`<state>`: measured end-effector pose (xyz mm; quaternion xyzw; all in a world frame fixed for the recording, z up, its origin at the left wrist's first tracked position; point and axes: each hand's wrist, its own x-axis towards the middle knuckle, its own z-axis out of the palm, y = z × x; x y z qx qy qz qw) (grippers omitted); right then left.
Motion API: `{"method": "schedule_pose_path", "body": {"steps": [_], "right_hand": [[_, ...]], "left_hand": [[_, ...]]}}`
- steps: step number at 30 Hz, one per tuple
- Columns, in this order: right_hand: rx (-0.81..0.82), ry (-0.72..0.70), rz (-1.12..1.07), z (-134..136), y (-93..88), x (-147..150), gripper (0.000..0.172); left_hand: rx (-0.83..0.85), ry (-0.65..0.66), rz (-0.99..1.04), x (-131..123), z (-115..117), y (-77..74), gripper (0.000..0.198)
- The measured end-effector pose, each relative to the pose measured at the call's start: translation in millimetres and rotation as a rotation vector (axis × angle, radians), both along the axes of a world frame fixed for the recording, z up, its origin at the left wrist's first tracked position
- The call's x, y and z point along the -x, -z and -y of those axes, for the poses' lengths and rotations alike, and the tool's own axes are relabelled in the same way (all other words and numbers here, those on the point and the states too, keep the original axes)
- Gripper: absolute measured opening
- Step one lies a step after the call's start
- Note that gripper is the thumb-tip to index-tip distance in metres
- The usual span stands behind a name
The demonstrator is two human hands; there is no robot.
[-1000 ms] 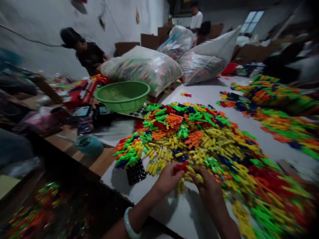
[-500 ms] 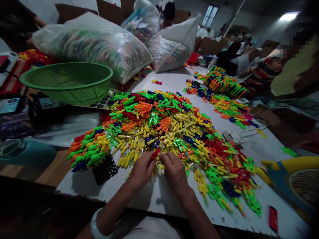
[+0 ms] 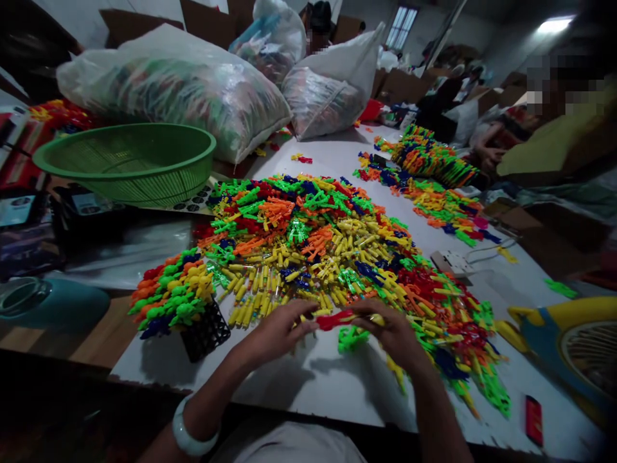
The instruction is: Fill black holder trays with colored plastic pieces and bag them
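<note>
A big heap of small plastic toy pieces (image 3: pixel 328 244) in yellow, green, red, orange and blue lies on the white table (image 3: pixel 337 386). At the heap's near edge my left hand (image 3: pixel 279 331) and my right hand (image 3: pixel 393 331) hold a red piece (image 3: pixel 335 319) between their fingertips, one at each end. A green piece (image 3: pixel 351 337) hangs just under my right hand's fingers. A pale bangle sits on my left wrist. To the left, a black holder (image 3: pixel 205 331) carries a bunch of assembled coloured pieces (image 3: pixel 171 292).
A green plastic basket (image 3: pixel 125 161) stands at the back left, with big clear sacks (image 3: pixel 183 90) of pieces behind it. A second row of pieces (image 3: pixel 429 186) runs along the far right. A teal cup (image 3: pixel 43 302), a power strip (image 3: pixel 453 262) and a yellow-blue fan (image 3: pixel 569 347) lie around. Other people sit at the back.
The camera swung right and then steadied. My hands have drawn back from the heap and moved apart, with the red piece now stretched between them and a green piece lifted along.
</note>
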<state>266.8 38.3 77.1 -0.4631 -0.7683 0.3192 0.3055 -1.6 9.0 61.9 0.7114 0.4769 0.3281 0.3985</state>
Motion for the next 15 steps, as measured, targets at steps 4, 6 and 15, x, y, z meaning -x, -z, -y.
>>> {"method": "schedule_pose_path", "body": {"steps": [4,6,15], "right_hand": [[-0.458,0.308,0.261,-15,-15.0,-22,0.035],[-0.520,0.247,0.294,-23,-9.6,2,0.049],[-0.368,-0.024,0.221,-49,48.0,137,0.034]], "left_hand": [[-0.233,-0.474,-0.338,28,-43,-0.4,0.036],[-0.248,-0.670,-0.551,42,-66,1.5,0.043],[-0.228,-0.696,-0.593,60,-76,-4.6,0.031]]}}
